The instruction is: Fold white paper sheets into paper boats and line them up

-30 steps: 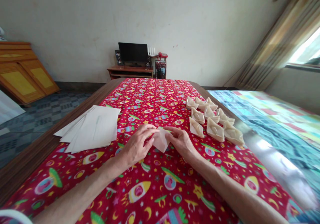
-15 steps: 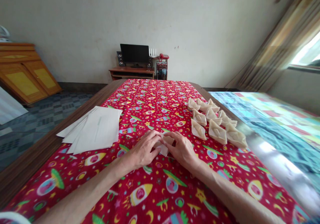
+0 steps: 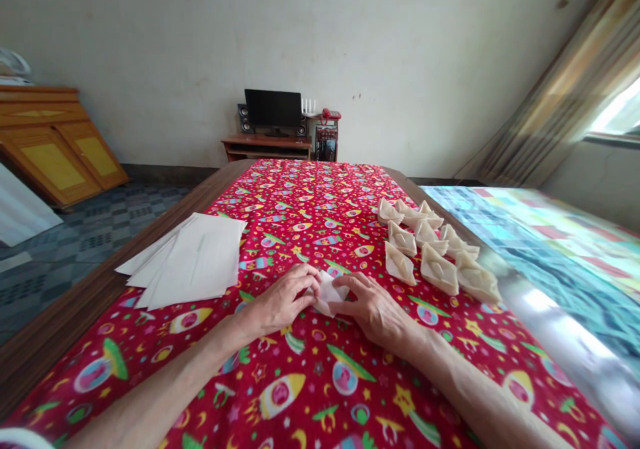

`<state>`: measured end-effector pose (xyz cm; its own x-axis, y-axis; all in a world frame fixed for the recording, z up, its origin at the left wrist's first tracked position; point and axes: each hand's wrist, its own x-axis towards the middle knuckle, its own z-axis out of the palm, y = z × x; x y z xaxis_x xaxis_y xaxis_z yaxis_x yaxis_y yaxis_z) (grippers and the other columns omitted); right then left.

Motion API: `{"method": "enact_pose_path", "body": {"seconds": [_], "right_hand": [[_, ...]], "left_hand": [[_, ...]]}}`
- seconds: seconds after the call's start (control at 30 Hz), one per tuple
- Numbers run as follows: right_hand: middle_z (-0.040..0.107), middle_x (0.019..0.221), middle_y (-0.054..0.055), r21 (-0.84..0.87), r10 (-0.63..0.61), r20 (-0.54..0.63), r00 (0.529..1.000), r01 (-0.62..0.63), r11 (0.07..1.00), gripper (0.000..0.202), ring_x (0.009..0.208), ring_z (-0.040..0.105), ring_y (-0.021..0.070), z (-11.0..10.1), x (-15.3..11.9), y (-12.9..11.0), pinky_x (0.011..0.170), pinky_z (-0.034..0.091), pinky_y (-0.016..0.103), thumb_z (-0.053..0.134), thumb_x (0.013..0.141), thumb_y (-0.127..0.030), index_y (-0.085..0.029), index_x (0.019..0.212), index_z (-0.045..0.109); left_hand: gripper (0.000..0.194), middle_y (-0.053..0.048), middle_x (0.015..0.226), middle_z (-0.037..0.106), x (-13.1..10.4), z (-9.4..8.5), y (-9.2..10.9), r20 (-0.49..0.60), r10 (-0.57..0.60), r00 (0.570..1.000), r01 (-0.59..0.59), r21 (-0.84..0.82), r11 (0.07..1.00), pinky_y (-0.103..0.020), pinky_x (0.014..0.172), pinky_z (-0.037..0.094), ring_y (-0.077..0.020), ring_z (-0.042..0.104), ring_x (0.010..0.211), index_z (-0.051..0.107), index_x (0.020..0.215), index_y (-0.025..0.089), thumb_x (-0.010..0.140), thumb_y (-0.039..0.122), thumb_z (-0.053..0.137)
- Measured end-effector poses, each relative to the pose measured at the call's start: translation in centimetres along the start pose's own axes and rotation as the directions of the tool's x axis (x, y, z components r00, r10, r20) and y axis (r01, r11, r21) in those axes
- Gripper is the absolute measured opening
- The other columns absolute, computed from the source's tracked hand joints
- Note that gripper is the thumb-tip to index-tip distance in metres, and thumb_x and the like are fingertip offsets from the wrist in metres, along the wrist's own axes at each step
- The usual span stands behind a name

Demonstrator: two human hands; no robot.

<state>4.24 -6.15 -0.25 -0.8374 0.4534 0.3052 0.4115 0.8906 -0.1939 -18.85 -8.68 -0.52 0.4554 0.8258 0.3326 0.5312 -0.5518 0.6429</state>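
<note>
A small folded piece of white paper (image 3: 330, 294) lies on the red patterned cloth (image 3: 320, 369) between my hands. My left hand (image 3: 286, 297) pinches its left edge, thumb and fingertips closing on it. On the other side, my right hand (image 3: 374, 305) grips the right edge between thumb and curled fingers. Both hands rest low over the cloth, and the fingers hide parts of the paper. Off to the right sit several folded paper boats (image 3: 439, 269), grouped in uneven rows. Left of my hands, a fanned stack of white paper sheets (image 3: 205, 259) lies flat.
The cloth covers a brown wooden table (image 3: 173, 225). A bed with a blue and checked cover (image 3: 530, 235) stands at the right. By the far wall are a desk (image 3: 267, 143) with a monitor (image 3: 273, 109) and a red telephone (image 3: 330, 113). An orange cabinet (image 3: 65, 142) is at left.
My hands have shifted slightly apart, showing more of the folded paper between them. The right hand now lies lower and flatter. The whole view has moved a little.
</note>
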Motion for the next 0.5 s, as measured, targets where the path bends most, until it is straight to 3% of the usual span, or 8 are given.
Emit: {"method": "enact_pose_path", "body": {"seconds": [0.17,0.33,0.5], "right_hand": [[0.044,0.124,0.006,-0.097,0.031,0.111,0.993,-0.02,0.995,0.05,0.107,0.044,0.022,-0.4,0.2,-0.7,0.087,0.04,0.036,0.048,0.088,-0.013,-0.046,0.126,0.05],[0.045,0.122,0.006,-0.147,0.071,0.114,0.991,-0.054,0.988,0.051,0.107,0.043,0.0217,-0.5,0.4,-1.4,0.087,0.04,0.035,0.048,0.089,-0.015,-0.045,0.13,0.045],[0.045,0.126,0.006,-0.119,0.007,0.151,0.989,0.011,0.993,0.049,0.109,0.045,0.0217,-0.9,0.4,-0.8,0.088,0.041,0.035,0.048,0.087,-0.012,-0.043,0.126,0.052]], "left_hand": [[0.015,-0.004,0.107,0.055,0.0,0.0,0.2,0.008,-0.008,1.0,0.008,0.001,1.0,-0.028,0.094,0.041,-0.0163,0.052,0.107,0.059,0.081,0.018,0.08,0.003,0.056],[0.015,-0.004,0.109,0.055,0.1,0.0,0.1,0.007,-0.002,1.0,0.002,-0.005,1.0,-0.027,0.094,0.041,-0.0159,0.052,0.106,0.059,0.083,0.018,0.08,0.003,0.055],[0.016,-0.003,0.108,0.055,0.1,0.0,-0.1,0.003,0.015,1.0,-0.015,-0.001,1.0,-0.026,0.093,0.041,-0.0158,0.052,0.107,0.058,0.083,0.018,0.079,0.003,0.056]]}}
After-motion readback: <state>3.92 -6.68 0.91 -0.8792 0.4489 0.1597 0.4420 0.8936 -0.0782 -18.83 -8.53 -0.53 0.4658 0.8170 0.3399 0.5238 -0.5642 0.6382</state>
